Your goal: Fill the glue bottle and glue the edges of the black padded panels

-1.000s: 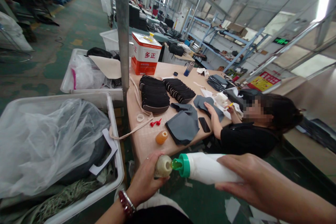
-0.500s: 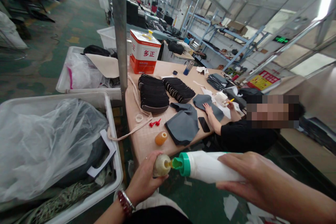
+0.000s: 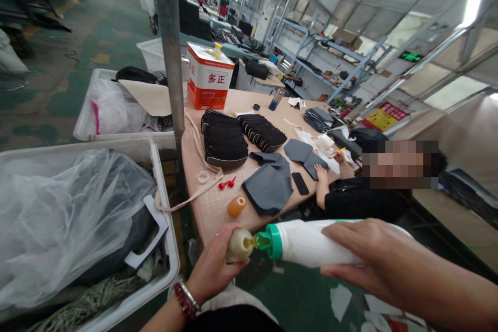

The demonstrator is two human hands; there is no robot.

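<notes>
My left hand [image 3: 213, 259] is wrapped round a small cloudy squeeze bottle [image 3: 236, 248], its open mouth facing right. My right hand [image 3: 361, 251] grips a large white bottle [image 3: 303, 244] with a green collar and spout, tipped on its side. Amber liquid [image 3: 251, 243] runs from the green spout into the mouth of the small bottle. Just beyond, on the table [image 3: 210, 218], stands an open orange bottle [image 3: 236, 206]. Two red nozzle caps [image 3: 227, 183] and a pale ring [image 3: 203, 176] lie behind it.
Stacked black pieces [image 3: 223, 140], grey fabric [image 3: 268, 184] and a phone [image 3: 300, 183] lie on the table. A white-and-red tin [image 3: 210, 78] stands behind. A co-worker's hand [image 3: 321, 172] rests by grey fabric. A metal post [image 3: 167, 36] and plastic-filled bin [image 3: 157, 166] are left.
More amber liquid shows in the green spout, and the white bottle is slightly more level. The co-worker's hand has shifted right and nearer on the grey piece. My view has turned slightly.
</notes>
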